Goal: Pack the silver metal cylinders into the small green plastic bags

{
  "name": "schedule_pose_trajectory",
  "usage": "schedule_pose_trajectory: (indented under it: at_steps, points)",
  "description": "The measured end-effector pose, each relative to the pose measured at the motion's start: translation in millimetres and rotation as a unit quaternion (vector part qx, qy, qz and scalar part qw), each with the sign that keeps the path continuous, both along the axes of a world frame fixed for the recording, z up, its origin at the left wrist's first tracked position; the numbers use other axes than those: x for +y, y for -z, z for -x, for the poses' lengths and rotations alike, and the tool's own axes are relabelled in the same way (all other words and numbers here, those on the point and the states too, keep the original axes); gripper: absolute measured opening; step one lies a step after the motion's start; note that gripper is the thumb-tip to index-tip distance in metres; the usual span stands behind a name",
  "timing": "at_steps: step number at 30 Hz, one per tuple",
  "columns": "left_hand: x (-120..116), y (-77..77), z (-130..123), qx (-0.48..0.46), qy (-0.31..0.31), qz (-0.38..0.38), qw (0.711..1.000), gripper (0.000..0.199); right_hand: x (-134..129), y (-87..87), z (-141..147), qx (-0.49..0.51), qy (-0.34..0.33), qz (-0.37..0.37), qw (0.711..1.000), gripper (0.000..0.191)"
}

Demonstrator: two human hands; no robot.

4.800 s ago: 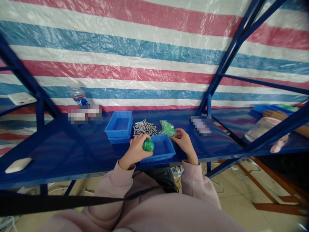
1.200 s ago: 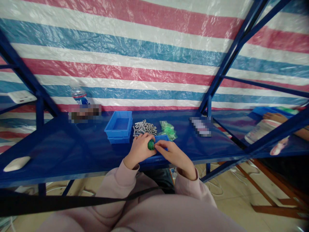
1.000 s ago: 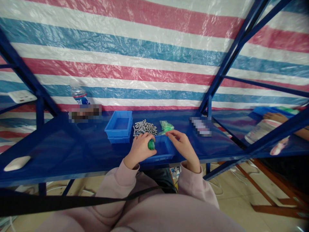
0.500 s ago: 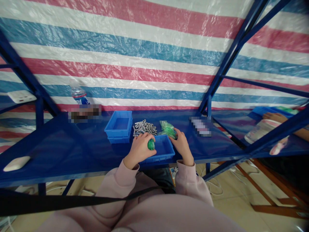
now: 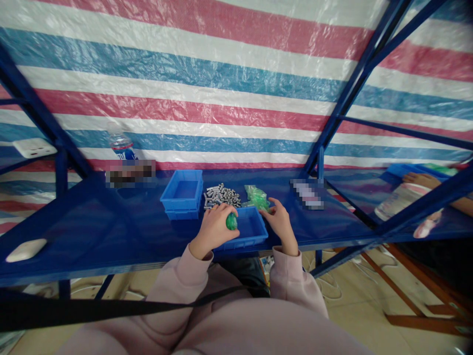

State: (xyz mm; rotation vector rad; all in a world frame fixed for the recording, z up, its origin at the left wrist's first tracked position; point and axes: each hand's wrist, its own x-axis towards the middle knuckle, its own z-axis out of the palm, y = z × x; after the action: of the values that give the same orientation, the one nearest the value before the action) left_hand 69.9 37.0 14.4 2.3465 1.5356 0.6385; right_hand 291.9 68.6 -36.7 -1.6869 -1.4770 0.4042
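While the left hand (image 5: pixel 212 228) curls around a shiny green lump (image 5: pixel 231 221) at the left end of a blue tray (image 5: pixel 247 240), the right hand (image 5: pixel 281 222) reaches to a clear bag (image 5: pixel 251 190).

Rounded and deep green with pale glints, the lump shows only between thumb and fingers; whether it touches the tray floor is hard to tell. The right hand's thumb and forefinger are bent at the bag's near edge, and I cannot tell whether they pinch anything. Bright green pieces (image 5: pixel 261 199) fill the bag, beside a loose pile of grey metal parts (image 5: pixel 221 195) on the desk (image 5: pixel 148 241). Two more blue trays (image 5: pixel 181 203) stand stacked at left. The left hand hides the near tray's left end; pixel blocks blur a flat object (image 5: pixel 307 193) at right.
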Motion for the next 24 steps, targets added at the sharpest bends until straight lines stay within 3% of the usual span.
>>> schedule_pose_trajectory:
  at_steps: [10,20,24]
  points:
    - [0,-0.2,0,-0.002,-0.001,0.003,1.000,0.033,1,1.8,-4,0.042,-0.005,-0.023,0.999,0.038]
    - [0,1.1,0,0.001,0.000,0.001,1.000,0.033,-2,-3.8,1,-0.040,0.055,-0.033,0.997,0.040]
    - [0,0.4,0,0.004,-0.002,0.002,1.000,0.033,-1,-2.1,7,-0.111,0.021,-0.067,0.991,0.040]
